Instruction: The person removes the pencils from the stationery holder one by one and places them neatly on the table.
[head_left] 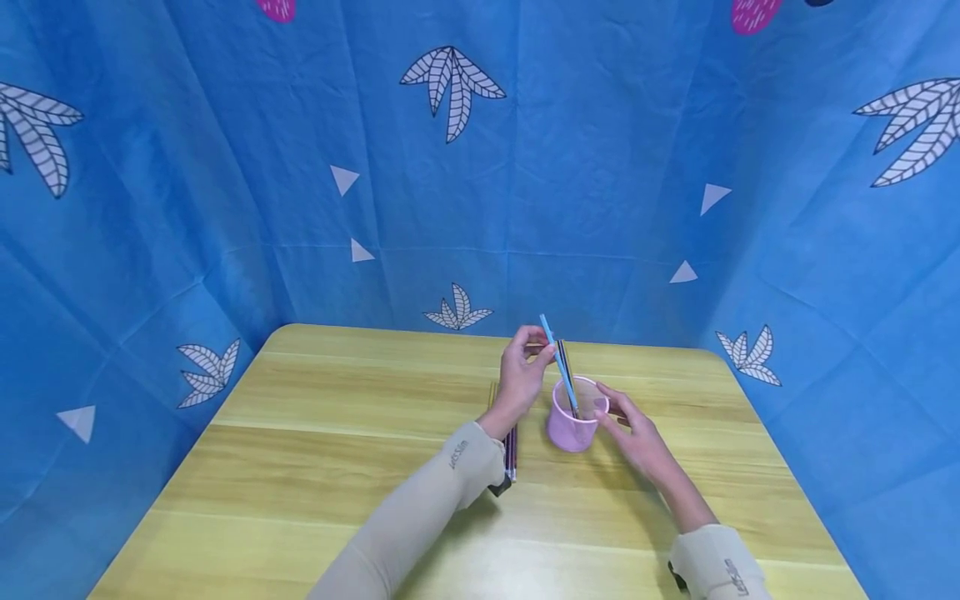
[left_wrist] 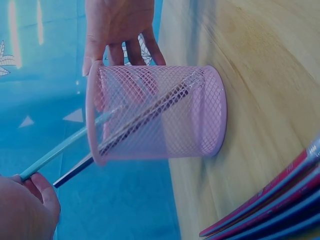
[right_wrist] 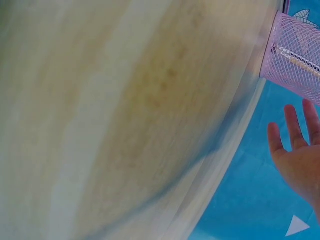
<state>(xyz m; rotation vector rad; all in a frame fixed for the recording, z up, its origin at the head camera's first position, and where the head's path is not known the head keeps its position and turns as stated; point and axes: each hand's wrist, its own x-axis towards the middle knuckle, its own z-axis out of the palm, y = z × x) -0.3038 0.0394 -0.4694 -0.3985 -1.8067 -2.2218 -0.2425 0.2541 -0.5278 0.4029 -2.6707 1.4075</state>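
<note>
My left hand (head_left: 521,373) pinches a light blue pencil (head_left: 561,367) near its upper end. The pencil slants down, its lower end inside a pink mesh pen holder (head_left: 572,435). Dark pencils (left_wrist: 145,116) lean inside the same holder and stick out past its rim. On the holder's other side, my right hand (head_left: 636,433) holds it at the rim, thumb on the near side and forefinger on the far side. Its remaining fingers (right_wrist: 294,127) stretch out beside the mesh wall in the right wrist view. The holder stands upright on the table.
More pencils (left_wrist: 260,197) lie on the wooden table (head_left: 315,450) left of the holder, partly hidden under my left forearm in the head view. A blue patterned curtain (head_left: 525,167) hangs behind the table and along both sides.
</note>
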